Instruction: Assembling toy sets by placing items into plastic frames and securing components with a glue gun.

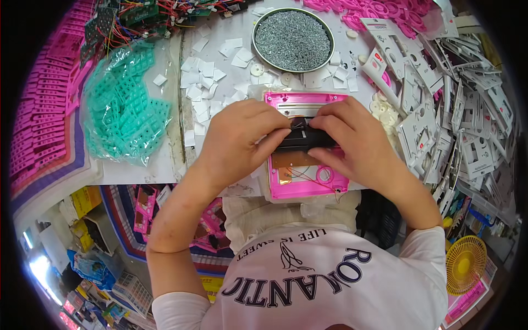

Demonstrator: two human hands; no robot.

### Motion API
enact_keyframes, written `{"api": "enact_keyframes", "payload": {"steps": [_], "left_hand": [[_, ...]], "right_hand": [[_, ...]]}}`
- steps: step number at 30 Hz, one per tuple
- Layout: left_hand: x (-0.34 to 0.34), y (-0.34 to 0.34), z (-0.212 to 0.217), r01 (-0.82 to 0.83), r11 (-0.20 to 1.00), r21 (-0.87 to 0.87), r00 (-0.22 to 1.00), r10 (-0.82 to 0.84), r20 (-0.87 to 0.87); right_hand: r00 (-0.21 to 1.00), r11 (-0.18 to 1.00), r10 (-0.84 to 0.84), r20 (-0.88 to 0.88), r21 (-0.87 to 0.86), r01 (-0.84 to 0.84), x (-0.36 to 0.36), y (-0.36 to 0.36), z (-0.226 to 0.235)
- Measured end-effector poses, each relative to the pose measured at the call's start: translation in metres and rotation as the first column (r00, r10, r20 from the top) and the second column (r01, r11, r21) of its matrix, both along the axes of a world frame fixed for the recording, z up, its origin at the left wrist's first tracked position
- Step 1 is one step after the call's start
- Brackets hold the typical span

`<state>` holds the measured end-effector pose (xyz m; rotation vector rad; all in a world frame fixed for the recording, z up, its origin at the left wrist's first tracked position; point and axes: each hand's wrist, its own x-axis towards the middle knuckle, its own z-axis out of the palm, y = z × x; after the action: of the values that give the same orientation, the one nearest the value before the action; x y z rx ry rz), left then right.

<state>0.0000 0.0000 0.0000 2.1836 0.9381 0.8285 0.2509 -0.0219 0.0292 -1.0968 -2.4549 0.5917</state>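
A pink rectangular plastic housing (302,191) lies at the table's front edge, its inside facing up. Across its middle sits a long black plastic piece (300,142). My left hand (245,135) pinches thumb and forefinger at the piece's left end; what lies between those fingertips is mostly hidden. At the other end, my right hand (360,140) has thumb and fingers closed around the black piece. Below it, a brown board (291,159) shows inside the housing, with thin wires and a pink ring (325,175) near the lower right.
A round tin of small screws (293,39) stands beyond the housing. White paper squares (203,74) are scattered left of it, beside a bag of teal parts (124,110). White panels (418,82) pile up at right; pink parts (47,104) are stacked far left.
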Motion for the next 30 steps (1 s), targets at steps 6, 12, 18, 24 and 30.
{"api": "enact_keyframes", "payload": {"steps": [6,12,18,24,30], "left_hand": [[0.001,0.026,0.015,0.258,0.955,0.149,0.954,-0.228,-0.196],[0.004,0.03,0.027,0.386,0.893,0.23,0.889,-0.294,-0.35],[0.001,0.012,0.036,0.363,0.918,0.16,0.856,-0.26,-0.446],[-0.001,-0.025,0.037,0.218,0.965,0.148,0.876,-0.127,-0.465],[0.009,-0.049,0.029,0.041,0.986,0.162,0.942,0.016,-0.336]], "right_hand": [[0.993,0.999,-0.05,-0.109,0.011,0.051,-0.005,0.0,-0.01],[0.999,1.0,-0.01,-0.04,0.022,0.011,-0.004,-0.003,-0.009],[0.999,0.988,-0.01,0.041,0.154,0.004,-0.01,-0.007,-0.007],[0.995,0.961,-0.014,0.095,0.278,-0.013,-0.014,-0.011,-0.008],[0.989,0.919,0.0,0.145,0.39,-0.057,-0.018,-0.014,-0.002]]}}
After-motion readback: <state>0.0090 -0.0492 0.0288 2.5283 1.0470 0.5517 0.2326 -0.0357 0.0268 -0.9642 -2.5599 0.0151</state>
